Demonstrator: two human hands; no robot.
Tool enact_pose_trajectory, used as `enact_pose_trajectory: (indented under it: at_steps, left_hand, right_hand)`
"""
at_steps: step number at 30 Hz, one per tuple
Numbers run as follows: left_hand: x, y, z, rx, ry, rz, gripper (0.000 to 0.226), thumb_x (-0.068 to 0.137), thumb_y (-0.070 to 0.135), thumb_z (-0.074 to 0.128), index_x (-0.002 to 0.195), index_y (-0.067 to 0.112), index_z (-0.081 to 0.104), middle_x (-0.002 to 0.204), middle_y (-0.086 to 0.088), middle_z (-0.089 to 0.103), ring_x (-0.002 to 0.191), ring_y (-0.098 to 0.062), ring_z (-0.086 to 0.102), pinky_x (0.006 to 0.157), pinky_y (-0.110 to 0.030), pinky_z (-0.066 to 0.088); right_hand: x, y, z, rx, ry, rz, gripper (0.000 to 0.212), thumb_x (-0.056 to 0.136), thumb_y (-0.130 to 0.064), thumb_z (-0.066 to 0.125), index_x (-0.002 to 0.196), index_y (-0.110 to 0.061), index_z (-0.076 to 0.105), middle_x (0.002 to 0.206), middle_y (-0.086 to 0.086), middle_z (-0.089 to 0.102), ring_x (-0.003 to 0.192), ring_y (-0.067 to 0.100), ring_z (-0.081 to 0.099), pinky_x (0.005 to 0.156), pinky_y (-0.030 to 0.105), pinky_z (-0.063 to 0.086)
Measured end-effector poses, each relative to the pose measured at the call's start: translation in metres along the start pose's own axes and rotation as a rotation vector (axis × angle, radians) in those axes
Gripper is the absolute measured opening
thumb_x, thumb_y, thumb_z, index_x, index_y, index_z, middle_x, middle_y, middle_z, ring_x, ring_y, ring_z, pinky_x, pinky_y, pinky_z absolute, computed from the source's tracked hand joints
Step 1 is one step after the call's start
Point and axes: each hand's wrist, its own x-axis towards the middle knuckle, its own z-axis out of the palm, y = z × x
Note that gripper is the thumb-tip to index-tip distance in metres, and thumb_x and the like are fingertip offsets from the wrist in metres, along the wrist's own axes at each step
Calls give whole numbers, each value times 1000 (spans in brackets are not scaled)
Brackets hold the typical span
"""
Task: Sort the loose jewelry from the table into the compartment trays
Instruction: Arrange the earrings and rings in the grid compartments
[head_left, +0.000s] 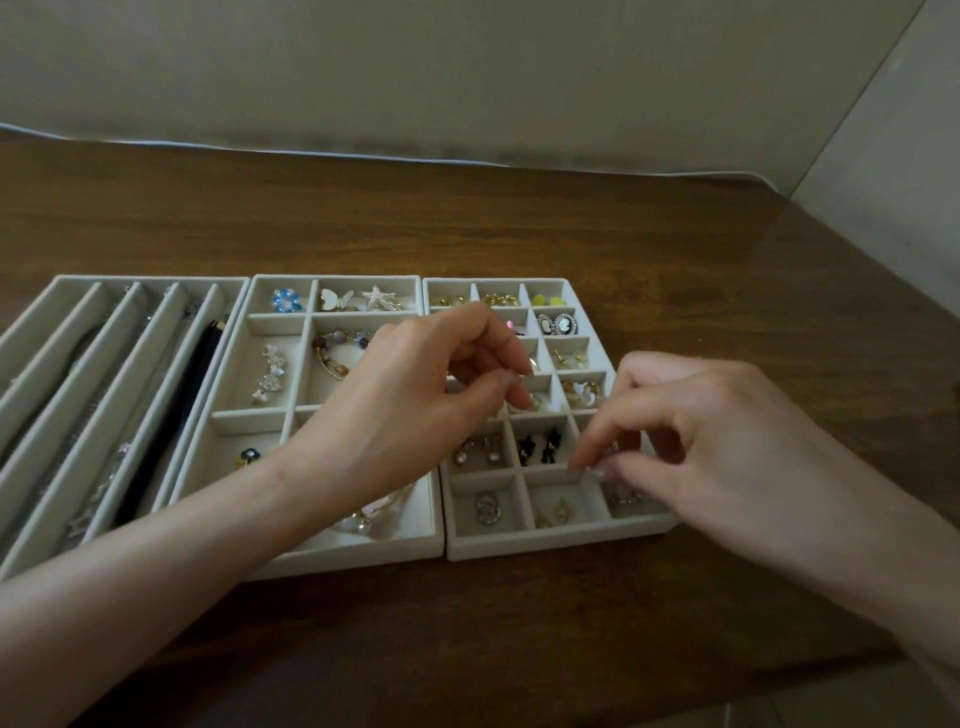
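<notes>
Left hand (415, 395) and right hand (727, 441) curl over tray (519, 546), hiding cells; grip unclear.

Brown wooden table (467, 218). Three pale trays side by side on it. Small-celled tray (561, 545) lies beneath left fingers (514, 358) and right fingers (597, 441). Wider-celled tray (374, 556) touches it, left of left fingers. Long-slot tray (150, 280) lies farthest left.

Leftmost tray (52, 332) beyond frame edge
</notes>
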Motion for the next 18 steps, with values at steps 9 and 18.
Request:
enact_pose_trajectory:
  at_steps: [9,18]
  left_hand:
    - [1,-1,0,-3,5,-3,14,87,9,60,87,22,62,76,13,71,73,1,64,64,-8,44]
    - [1,-2,0,-5,7,-1,14,87,8,60,86,22,62,75,13,71,74,2,64,64,-8,44]
  right_hand:
    - [0,-5,13,28,-108,-18,26,89,-19,56,89,-41,71,89,-18,44,88,-2,45,67,19,43]
    - [3,-3,13,30,-135,13,19,89,-26,60,97,-40,70,87,-19,46,81,-3,47,67,17,40]
